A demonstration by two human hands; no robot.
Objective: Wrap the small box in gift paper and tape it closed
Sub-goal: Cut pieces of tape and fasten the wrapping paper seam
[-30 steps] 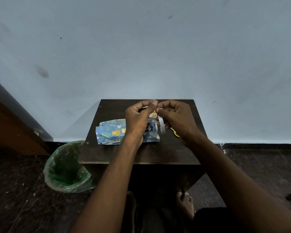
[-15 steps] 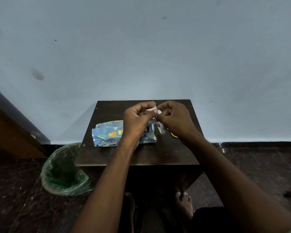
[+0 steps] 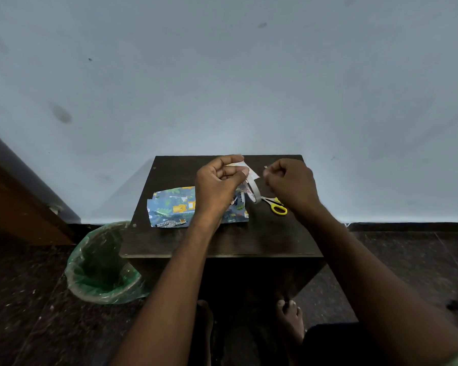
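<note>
1. Tape (image 3: 253, 190) is the step in hand, as I judge it: I am pulling a strip off the roll to seal the paper, and nothing is stuck down yet that I can see.
2. My left hand (image 3: 218, 184) holds the roll, fingers curled round its upper part, with the loop hanging below and to the right of that grip.
3. My right hand (image 3: 291, 182) is clenched, thumb and fingertips pinched together at its left edge; a small pale bit shows there, probably the strip's free end, though it is too small to be sure.
4. The two hands are near each other but apart, both raised above the far half of the worktop (image 3: 222, 241).
5. The wrapped box (image 3: 173, 207) lies on the worktop under and to the left of my left hand, not gripped by either hand; my wrist hides its right part.
6. The paper looks loose and creased at the left end, so the fold may spring open.
7. Scissors (image 3: 275, 204) lie just right of the roll, under my right hand.
8. Next, I think, I draw the strip longer, cut or tear it, then bring it down onto the seam while a hand pins the fold flat.
</note>
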